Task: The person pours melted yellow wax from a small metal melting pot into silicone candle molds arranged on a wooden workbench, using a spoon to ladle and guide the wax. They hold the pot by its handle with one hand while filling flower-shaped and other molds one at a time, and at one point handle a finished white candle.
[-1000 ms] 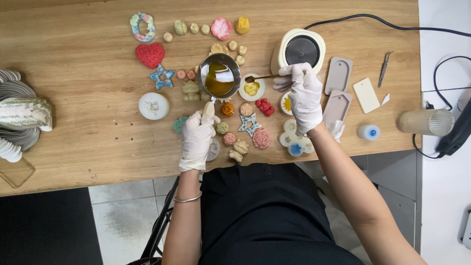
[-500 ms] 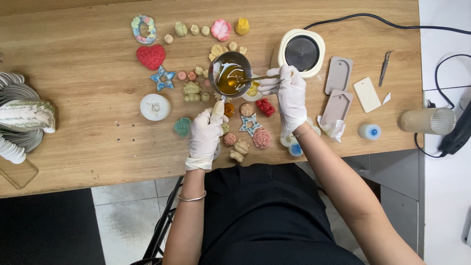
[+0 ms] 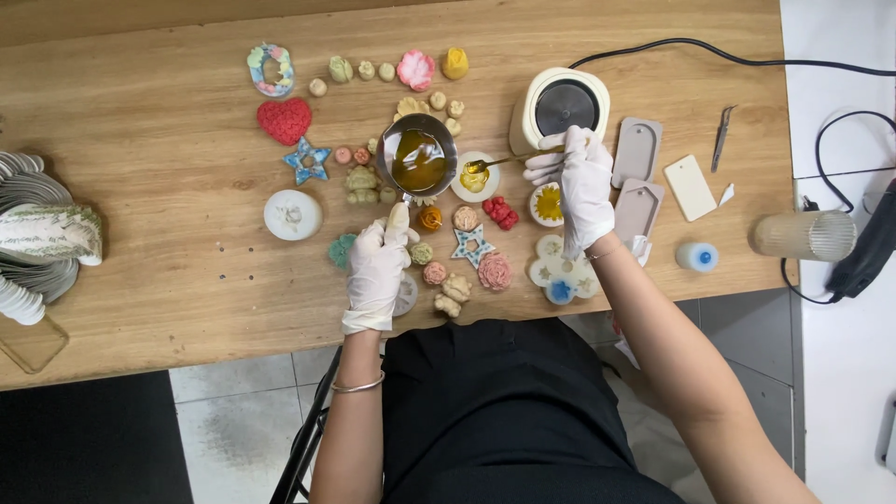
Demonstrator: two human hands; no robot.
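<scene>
Head camera, straight down over table (image 3: 168, 280)

Craft workshop: wooden counter (image 3: 168, 280) strewn with coloured moulded figures (image 3: 285, 119), silicone moulds (image 3: 638, 151), melting pot (image 3: 418, 159), tweezers (image 3: 721, 136).

Left hand (image 3: 376, 266) grips the handle of a metal pot (image 3: 417, 156) of amber liquid, right hand (image 3: 581, 182) holds a spoon (image 3: 504, 161) over a round white mold (image 3: 475, 177), little colourful casts all over the bench (image 3: 159, 112).
</scene>
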